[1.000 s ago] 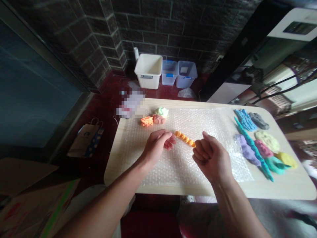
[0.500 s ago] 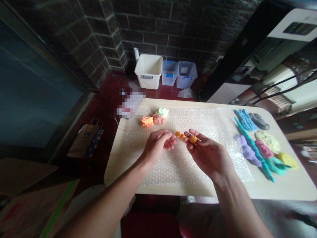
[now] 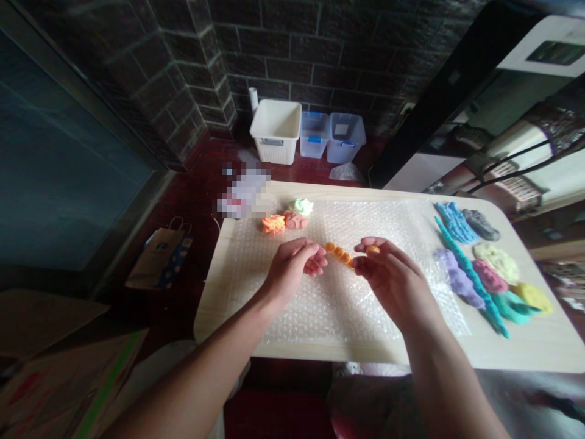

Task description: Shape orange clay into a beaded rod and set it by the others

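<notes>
A lumpy, twisted orange clay strand (image 3: 339,252) is held up over the bubble wrap (image 3: 292,311), between my two hands. The left end of the strand meets the pinched thumb and forefinger of my left hand (image 3: 295,262); the other fingers are curled. My right hand (image 3: 393,274) grips the other end with bent fingers. An orange clay lump (image 3: 373,250) shows between its upper fingers; whether it joins the strand is hidden. Beyond my left hand lie an orange clay clump (image 3: 273,224), a salmon-pink clay lump (image 3: 296,219) and a pale green clay lump (image 3: 301,206).
On the table's (image 3: 525,356) right side lie a teal twisted clay rod (image 3: 470,274), purple clay (image 3: 459,280), blue clay (image 3: 453,222) and several other coloured lumps. A white bin (image 3: 276,131) and two clear boxes (image 3: 345,137) stand on the floor behind. A paper bag (image 3: 158,259) is at left.
My right hand has turned and shifted slightly right, its fingers now curled over. More of the orange strand shows between the hands. My left hand has barely moved.
</notes>
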`<act>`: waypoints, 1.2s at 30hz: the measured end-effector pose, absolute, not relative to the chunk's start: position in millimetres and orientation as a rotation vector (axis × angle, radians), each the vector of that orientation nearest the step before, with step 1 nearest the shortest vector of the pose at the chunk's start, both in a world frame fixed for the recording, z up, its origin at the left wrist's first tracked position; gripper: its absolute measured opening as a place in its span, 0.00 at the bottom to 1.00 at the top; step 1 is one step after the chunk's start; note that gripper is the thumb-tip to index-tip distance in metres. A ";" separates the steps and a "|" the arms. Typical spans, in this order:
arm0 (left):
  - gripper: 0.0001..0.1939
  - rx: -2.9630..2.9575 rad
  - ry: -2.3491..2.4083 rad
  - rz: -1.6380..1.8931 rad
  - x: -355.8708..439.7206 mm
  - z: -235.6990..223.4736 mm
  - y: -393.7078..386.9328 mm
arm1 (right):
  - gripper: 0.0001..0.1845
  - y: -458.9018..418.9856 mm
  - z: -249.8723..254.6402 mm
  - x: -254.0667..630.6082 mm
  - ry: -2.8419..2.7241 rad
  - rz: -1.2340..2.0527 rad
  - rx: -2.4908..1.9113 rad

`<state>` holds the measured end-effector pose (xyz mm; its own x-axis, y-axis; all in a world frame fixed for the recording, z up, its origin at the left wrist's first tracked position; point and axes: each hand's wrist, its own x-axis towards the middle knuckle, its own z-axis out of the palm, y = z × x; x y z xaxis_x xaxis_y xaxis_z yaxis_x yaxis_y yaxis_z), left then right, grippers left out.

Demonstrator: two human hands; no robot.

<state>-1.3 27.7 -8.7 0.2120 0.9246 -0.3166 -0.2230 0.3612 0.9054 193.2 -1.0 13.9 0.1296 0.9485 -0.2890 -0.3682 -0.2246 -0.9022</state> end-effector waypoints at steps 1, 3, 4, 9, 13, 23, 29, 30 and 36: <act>0.13 0.844 1.049 0.945 -1.3 -8.7 27.7 | 0.05 -0.2 11.8 199.3 -0.760 1.270 -1.275; 0.13 0.841 1.054 0.941 -1.2 -8.7 27.7 | 0.06 1.3 8.5 212.1 -0.992 0.987 -1.466; 0.13 0.842 1.055 0.939 -1.0 -8.6 27.8 | 0.06 1.7 7.3 217.7 -1.135 0.863 -1.573; 0.13 0.853 1.056 0.945 -0.9 -8.6 27.4 | 0.22 1.3 -0.8 226.7 -1.805 0.478 -1.756; 0.13 0.866 1.040 0.957 -1.4 -8.8 27.0 | 0.21 2.5 -15.3 220.6 -1.993 0.391 -1.749; 0.12 0.813 0.943 1.077 -3.2 -8.2 26.5 | 0.11 0.9 -12.9 213.2 -1.942 0.502 -1.696; 0.17 0.607 0.962 1.186 4.4 0.1 21.7 | 0.13 -8.7 13.3 193.9 -1.692 0.719 -1.570; 0.20 0.550 0.939 1.172 7.1 2.3 19.7 | 0.13 -10.5 18.1 187.8 -1.691 0.733 -1.543; 0.27 0.310 0.670 1.067 14.7 12.9 8.7 | 0.08 -21.4 40.0 150.9 -1.766 0.757 -1.461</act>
<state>14.7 8.7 12.9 0.3117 0.8821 -0.3532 -0.7018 0.4644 0.5402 150.9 -21.4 40.0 -0.1068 0.9822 0.1548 0.5651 0.1881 -0.8033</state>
